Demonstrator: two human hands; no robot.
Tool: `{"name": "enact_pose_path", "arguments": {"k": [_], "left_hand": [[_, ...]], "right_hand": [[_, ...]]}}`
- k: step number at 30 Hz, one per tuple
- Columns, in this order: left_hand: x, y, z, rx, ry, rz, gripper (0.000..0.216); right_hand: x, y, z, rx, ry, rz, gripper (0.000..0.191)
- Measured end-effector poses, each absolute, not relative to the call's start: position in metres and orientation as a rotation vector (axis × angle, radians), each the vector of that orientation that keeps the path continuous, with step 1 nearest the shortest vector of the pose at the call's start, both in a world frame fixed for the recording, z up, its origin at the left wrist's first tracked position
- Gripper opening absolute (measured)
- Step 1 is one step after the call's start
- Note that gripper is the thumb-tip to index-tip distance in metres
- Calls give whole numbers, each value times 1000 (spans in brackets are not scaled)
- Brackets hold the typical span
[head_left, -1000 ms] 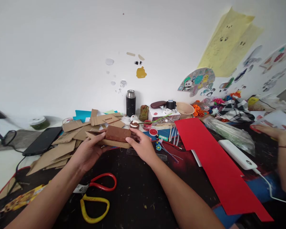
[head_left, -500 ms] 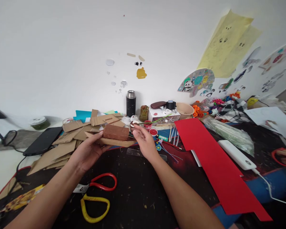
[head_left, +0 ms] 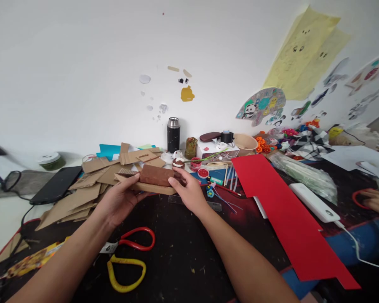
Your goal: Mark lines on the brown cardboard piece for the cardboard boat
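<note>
A reddish-brown rectangular block rests on a flat piece of tan cardboard, both raised above the dark tabletop. My left hand is closed around the left end, its thumb on top near the block and its fingers beneath the cardboard. At the right end, my right hand is closed on the block, thumb against its near face; some of its fingers are hidden behind. Below my hands lie scissors with one red and one yellow handle, their blades partly covered by my left forearm.
Cardboard scraps are piled at the left beside a black phone. A red sheet and a white power strip lie to the right. A black flask stands by the wall. Another person's hand holds something red-handled.
My right hand has come down and left from near the green stem onto the block's right end. My left hand keeps its hold, with the block shifted slightly right.
</note>
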State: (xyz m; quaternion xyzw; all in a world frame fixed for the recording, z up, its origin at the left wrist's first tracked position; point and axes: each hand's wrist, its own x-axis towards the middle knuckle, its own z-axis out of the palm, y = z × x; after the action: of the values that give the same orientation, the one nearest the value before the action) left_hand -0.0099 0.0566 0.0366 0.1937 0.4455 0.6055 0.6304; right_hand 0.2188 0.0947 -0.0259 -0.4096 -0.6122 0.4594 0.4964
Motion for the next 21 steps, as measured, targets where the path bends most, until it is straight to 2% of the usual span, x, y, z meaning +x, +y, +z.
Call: {"name": "enact_pose_path", "arguments": {"k": [11, 18, 21], "left_hand": [[-16, 61, 43, 407, 1063, 1486, 23], [-41, 60, 81, 410, 1039, 1647, 15], [-53, 58, 97, 387, 1028, 1805, 18]], "right_hand": [[219, 96, -22, -911, -1362, 1128, 57], [225, 100, -16, -949, -1332, 1059, 61], [223, 94, -13, -964, -1370, 1052, 55]]}}
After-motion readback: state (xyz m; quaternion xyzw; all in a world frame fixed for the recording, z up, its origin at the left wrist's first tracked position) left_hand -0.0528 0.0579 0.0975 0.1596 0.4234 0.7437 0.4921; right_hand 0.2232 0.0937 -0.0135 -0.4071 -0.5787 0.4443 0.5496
